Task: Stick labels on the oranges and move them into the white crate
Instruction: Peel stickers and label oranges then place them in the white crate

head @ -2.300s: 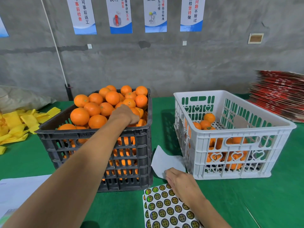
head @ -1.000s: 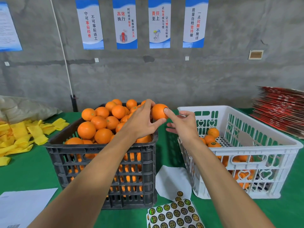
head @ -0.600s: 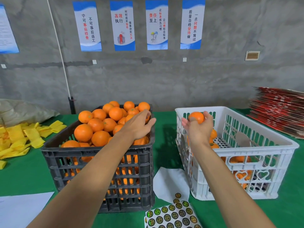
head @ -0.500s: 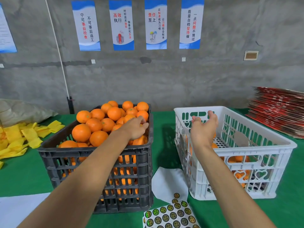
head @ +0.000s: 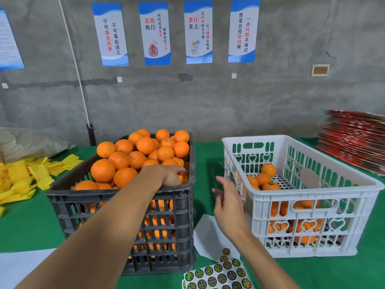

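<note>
Head view: green tabletop (head: 208,155) carrying a black crate (head: 166,236) on the left and a white crate (head: 312,207) on the right.
Left hand (head: 169,176): down among the oranges (head: 133,157) at the black crate's near right corner, fingers curled onto a fruit there; full grasp cannot be told. Half a second ago resting higher on the pile.
Right hand (head: 227,203): now low in the gap between the two crates, outside the white crate's left wall, fingers loose and spread, holding nothing. Half a second ago raised over the white crate's rim; just before that, gripping an orange there.
Labelled oranges (head: 264,180): lying on the white crate's floor, more visible through its side slots.
Label sheet (head: 218,276): flat on the tabletop at the near edge, between the crates, below the right forearm.
White backing paper (head: 206,236): beside the label sheet, against the black crate's corner, unmoved.
</note>
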`<state>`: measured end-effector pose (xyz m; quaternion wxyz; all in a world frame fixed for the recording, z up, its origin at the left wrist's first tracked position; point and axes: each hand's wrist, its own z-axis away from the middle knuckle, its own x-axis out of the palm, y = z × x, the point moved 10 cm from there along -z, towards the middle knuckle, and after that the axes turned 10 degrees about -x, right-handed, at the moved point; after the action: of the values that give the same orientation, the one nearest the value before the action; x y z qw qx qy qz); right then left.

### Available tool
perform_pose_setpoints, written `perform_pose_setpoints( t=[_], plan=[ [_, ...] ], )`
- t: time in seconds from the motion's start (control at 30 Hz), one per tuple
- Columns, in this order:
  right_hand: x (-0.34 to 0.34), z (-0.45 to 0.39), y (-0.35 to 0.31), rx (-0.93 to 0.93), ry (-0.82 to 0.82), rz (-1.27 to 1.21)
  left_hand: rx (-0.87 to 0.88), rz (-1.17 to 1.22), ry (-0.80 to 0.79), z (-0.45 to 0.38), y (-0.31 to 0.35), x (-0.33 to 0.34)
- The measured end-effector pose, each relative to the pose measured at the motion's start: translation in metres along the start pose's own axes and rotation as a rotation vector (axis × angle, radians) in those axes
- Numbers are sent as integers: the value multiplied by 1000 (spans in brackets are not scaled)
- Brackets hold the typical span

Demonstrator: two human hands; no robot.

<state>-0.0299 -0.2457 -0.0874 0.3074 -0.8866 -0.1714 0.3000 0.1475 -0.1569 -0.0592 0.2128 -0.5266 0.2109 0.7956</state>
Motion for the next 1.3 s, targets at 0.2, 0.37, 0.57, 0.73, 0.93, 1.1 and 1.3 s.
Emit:
perform_pose_setpoints(
  t=[0.2,0.37,0.57,0.73,0.93,1.1,1.3],
  plan=[
    [39,62,72,222,-500,464,-40,-51,7,-4,-3,-1],
    [49,97,94,224,-637,533,-78,-164,69,-6,-1,-7],
    [49,105,85,124,-622,420,-32,-143,109,1,4,-9],
    [44,105,86,61,-565,390,-31,-69,91,1,1,-7],
    [39,109,87,69,-553,417,-76,-74,69,-6,-9,-4],
    [42,111,93,85,-530,379,-108,-124,25,-13,-15,2],
    [42,110,94,120,-456,344,-130,-138,19,-14,-21,4]
  ],
)
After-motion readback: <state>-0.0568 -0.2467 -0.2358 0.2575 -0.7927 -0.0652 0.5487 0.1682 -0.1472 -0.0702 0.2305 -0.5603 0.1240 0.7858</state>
